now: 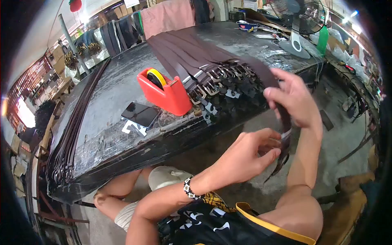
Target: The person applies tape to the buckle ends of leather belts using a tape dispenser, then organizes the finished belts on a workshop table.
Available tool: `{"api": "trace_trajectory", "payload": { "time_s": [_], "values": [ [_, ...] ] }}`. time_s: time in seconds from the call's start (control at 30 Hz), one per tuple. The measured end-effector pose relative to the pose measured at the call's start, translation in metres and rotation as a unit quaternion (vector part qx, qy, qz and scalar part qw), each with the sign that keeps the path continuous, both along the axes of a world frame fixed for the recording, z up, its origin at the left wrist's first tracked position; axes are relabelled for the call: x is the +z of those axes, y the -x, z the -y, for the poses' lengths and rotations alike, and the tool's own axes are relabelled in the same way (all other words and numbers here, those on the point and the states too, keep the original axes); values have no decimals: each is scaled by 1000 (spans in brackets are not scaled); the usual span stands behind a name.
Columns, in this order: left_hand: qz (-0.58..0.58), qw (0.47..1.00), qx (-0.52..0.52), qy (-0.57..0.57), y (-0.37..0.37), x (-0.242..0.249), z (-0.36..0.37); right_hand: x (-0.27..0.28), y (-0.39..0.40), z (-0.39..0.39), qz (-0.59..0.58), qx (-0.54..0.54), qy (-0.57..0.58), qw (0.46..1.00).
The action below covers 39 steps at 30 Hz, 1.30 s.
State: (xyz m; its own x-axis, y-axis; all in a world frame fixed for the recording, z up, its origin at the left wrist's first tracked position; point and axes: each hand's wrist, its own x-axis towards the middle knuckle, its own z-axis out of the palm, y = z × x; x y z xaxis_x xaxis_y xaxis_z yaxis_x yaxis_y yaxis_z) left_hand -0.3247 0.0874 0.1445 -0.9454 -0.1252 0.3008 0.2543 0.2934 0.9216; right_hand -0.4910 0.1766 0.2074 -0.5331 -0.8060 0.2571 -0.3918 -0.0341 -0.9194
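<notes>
I noted the right hand [292, 100] pinching a dark belt [284, 122] off the bench [122, 81] edge at three o'clock, letting it hang free. The left hand [249, 153] pinched a small tag [286, 134] against the strap. The red tape dispenser [165, 90] sat at ten o'clock, within reach.

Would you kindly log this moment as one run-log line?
left hand: pinching belt end | right hand: gripping dark belt | table: row of buckled belts, red tape dispenser

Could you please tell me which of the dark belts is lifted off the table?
The belt in the right hand and left hand, at the row's right end; the others lie flat.
</notes>
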Motion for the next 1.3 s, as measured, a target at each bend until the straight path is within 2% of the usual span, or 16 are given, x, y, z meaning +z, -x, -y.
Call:
{"api": "trace_trajectory", "payload": {
  "time_s": [0.07,0.1,0.17,0.3,0.37,0.43,0.5,0.6,0.7,0.73,0.83,0.9,0.97,1.07,1.17,1.3],
  "values": [
    [-37,998,-3,58,0,-13,1,10,28,-12,-85,-31,11,996],
    [1,997,-10,75,-6,-15,4,12,48,-20,-139,-113,-36,983],
    [78,991,-25,109,-30,-20,20,12,93,-35,-291,-91,7,952],
    [138,979,3,153,-96,-52,67,30,103,-78,-250,-203,-135,937],
    [193,965,51,169,-137,-64,89,4,149,-99,-261,-262,-115,922],
    [229,947,116,194,-179,-68,106,-11,169,-107,-223,-238,-122,938],
    [301,916,192,181,-225,-99,130,-25,172,-102,-153,-238,-113,952],
    [324,888,267,188,-273,-127,155,-51,170,-86,-134,-264,-91,951],
    [294,873,351,169,-315,-169,186,-74,180,-62,-115,-230,-81,963],
    [276,856,383,210,-324,-178,192,-77,180,-54,-120,-209,-104,965],
    [254,811,469,239,-339,-196,200,-72,168,-29,-134,-169,-126,968],
    [271,743,539,290,-344,-215,203,-73,177,-10,-190,-162,-123,960],
    [276,713,562,315,-345,-229,211,-76,186,11,-251,-177,-124,944],
    [267,731,546,310,-341,-236,225,-65,192,37,-309,-196,-124,923],
    [255,746,533,307,-335,-240,237,-44,191,60,-326,-228,-185,899],
    [261,747,521,320,-317,-248,250,-38,207,102,-408,-242,-215,854]
  ]
}}
